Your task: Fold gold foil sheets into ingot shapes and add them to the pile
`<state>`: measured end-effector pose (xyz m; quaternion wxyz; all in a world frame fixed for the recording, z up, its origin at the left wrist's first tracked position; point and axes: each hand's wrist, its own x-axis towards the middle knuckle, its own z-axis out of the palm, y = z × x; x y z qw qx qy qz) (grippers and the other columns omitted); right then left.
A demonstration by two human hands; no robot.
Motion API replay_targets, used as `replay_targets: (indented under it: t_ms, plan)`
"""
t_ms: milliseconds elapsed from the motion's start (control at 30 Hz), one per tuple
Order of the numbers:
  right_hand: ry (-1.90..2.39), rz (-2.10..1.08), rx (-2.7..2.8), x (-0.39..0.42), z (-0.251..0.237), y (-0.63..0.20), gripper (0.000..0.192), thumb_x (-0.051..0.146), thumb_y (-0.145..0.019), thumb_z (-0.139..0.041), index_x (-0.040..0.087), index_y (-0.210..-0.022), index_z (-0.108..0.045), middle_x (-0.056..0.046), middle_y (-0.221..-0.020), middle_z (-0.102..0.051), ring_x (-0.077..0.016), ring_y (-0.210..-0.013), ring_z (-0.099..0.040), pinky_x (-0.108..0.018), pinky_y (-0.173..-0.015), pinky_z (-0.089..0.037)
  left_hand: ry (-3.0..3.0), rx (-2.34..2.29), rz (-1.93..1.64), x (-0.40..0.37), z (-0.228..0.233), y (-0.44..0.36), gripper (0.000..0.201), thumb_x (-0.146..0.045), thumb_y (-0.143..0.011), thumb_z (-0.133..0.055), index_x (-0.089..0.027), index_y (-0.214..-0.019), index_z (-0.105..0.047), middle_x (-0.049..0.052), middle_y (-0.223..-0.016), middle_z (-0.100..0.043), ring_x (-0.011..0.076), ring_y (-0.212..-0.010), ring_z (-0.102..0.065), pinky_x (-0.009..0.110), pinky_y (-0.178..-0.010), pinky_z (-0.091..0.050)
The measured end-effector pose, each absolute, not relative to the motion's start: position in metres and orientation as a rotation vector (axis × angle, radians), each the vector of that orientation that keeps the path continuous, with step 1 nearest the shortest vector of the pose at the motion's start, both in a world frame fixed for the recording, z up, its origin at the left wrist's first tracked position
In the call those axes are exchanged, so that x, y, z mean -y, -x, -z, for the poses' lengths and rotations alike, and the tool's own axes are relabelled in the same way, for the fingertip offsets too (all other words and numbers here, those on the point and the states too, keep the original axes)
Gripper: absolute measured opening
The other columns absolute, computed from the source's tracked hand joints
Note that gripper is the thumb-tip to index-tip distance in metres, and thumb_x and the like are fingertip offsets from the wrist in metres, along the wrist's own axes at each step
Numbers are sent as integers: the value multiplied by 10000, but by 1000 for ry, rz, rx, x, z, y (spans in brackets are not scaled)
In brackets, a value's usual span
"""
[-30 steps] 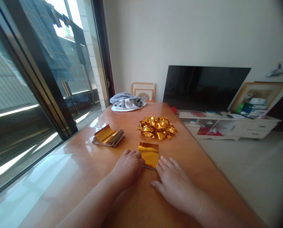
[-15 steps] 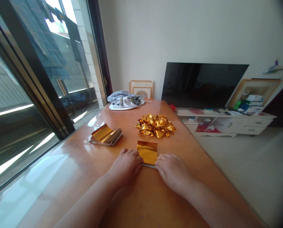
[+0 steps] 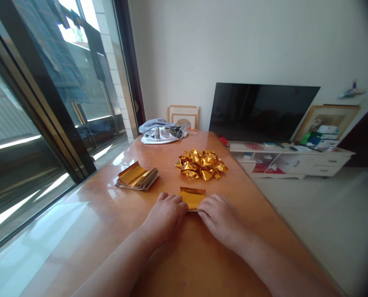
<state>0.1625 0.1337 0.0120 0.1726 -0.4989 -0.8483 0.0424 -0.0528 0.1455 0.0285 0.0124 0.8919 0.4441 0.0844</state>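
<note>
A small gold foil sheet (image 3: pixel 192 196) lies on the orange wooden table (image 3: pixel 202 264) right in front of me. My left hand (image 3: pixel 167 214) presses on its left near corner with curled fingers. My right hand (image 3: pixel 221 216) covers its right near corner, fingers bent onto the foil. Both hands hold the sheet at its near edge, which looks lifted or folded. Behind it sits a pile of crumpled gold foil pieces (image 3: pixel 201 163). A stack of flat gold foil sheets (image 3: pixel 137 177) lies to the left.
A grey-white cloth bundle (image 3: pixel 162 133) lies at the table's far end, with picture frames (image 3: pixel 184 117) against the wall. A black TV (image 3: pixel 262 112) stands on a low white cabinet (image 3: pixel 298 163) to the right. Sliding glass doors (image 3: pixel 38 123) run along the left.
My right hand slid left and closed its fingers onto the foil sheet. Both hands drew closer together, and less of the sheet shows than before.
</note>
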Motion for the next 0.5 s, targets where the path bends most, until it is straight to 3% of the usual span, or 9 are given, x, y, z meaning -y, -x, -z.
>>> replay_targets:
  t_ms: [167,300,500]
  plan:
    - [1294,-132,2333,-139,-2,-165,153,208,-977,-587,237,-875,-697,-24,-915,-700,-209,-920,-567,-341,-843,-417,-2790,-1384,-444,-140,-30,46,85,-263,-925,-580,-237,-909,-659,34,-940,-660,228,-926,-560,374,-820,-346]
    - [1255,-133,2290,-138,1,-161,106,208,-955,-623,232,-870,-680,-18,-901,-696,-208,-903,-564,-338,-816,-406,-2808,-1333,-474,-140,-30,41,192,-274,-972,-516,-228,-840,-648,31,-895,-658,220,-906,-545,379,-790,-324]
    - [1240,-88,2300,-136,0,-156,135,207,-946,-627,206,-815,-658,-26,-869,-681,-201,-893,-556,-340,-818,-379,-2817,-1324,-490,-139,-30,39,186,-276,-963,-536,-217,-815,-634,29,-871,-654,214,-883,-532,386,-787,-306]
